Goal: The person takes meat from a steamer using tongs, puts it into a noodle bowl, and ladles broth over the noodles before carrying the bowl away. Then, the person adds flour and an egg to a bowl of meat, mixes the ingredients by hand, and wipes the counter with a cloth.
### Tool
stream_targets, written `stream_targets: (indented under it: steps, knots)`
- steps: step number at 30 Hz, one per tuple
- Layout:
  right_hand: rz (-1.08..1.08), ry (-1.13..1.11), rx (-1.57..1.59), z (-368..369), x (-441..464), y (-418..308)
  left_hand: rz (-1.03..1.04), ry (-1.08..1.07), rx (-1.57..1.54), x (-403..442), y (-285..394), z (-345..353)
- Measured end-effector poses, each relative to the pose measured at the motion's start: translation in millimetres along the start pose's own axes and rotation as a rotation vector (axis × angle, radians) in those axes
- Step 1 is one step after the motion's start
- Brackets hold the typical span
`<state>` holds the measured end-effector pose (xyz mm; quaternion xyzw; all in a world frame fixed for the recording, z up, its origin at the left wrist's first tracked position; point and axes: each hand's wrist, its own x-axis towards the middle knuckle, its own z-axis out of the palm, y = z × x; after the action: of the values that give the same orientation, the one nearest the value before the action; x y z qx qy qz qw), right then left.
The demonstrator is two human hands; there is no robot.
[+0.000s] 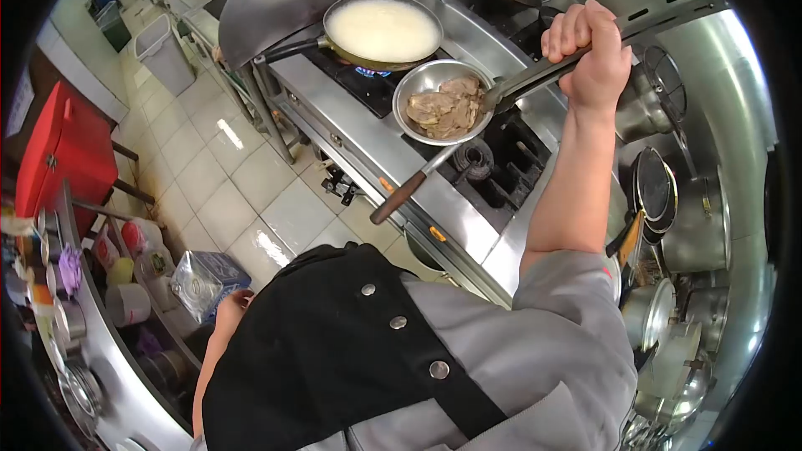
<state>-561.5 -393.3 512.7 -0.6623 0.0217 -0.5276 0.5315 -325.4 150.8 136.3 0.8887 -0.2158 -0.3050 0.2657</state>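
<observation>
My right hand (595, 54) is wrapped round long metal tongs (535, 78) above the stove. The tongs' tips reach the right side of a round steel bowl (402, 121) holding pieces of cooked brown meat (443, 108). I cannot tell whether the tips grip the meat. A wooden handle (398, 198) on a metal shaft sticks out from beneath the bowl, over the stove's front edge. My left hand (234, 304) hangs low at my side, near a silver and blue package (207, 284). My apron hides part of it, and its fingers do not show clearly.
A frying pan (383, 29) of pale, frothy liquid sits over a lit blue flame (372, 72). Another burner (474, 159) lies right of the bowl. Pots and pans (697, 225) line the right side. Behind the tiled floor (209, 146) stand a red box (67, 150) and a grey bin (164, 57).
</observation>
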Motion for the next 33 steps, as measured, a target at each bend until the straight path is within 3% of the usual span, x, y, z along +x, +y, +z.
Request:
stream_targets:
  steps: [11, 17, 20, 24, 27, 30, 33]
  knots:
    - [-0.023, 0.113, -0.130, 14.2, 53.1, 46.2, 0.166, -0.203, 0.351, 156.0, 112.7, -87.5]
    - [0.014, 0.227, -0.176, 42.4, 46.9, 36.1, 0.323, -0.474, 0.482, 269.0, 103.8, -89.8]
    - [0.022, 0.283, -0.386, 78.2, 57.0, 43.1, 0.402, -0.544, 0.559, 319.2, 113.7, -105.7]
    - [-0.032, 0.336, -0.448, 111.3, 64.0, 46.3, 0.544, -0.494, 0.540, 370.2, 121.3, -126.1]
    - [-0.031, 0.315, -0.548, 128.7, 77.3, 56.5, 0.481, -0.558, 0.500, 391.4, 125.6, -140.2]
    - [-0.025, 0.389, -0.714, 150.1, 85.7, 64.5, 0.597, -0.602, 0.620, 410.7, 117.0, -139.9]
    - [-0.053, 0.453, -0.601, 147.1, 79.7, 60.0, 0.546, -0.637, 0.617, 416.1, 123.6, -133.1]
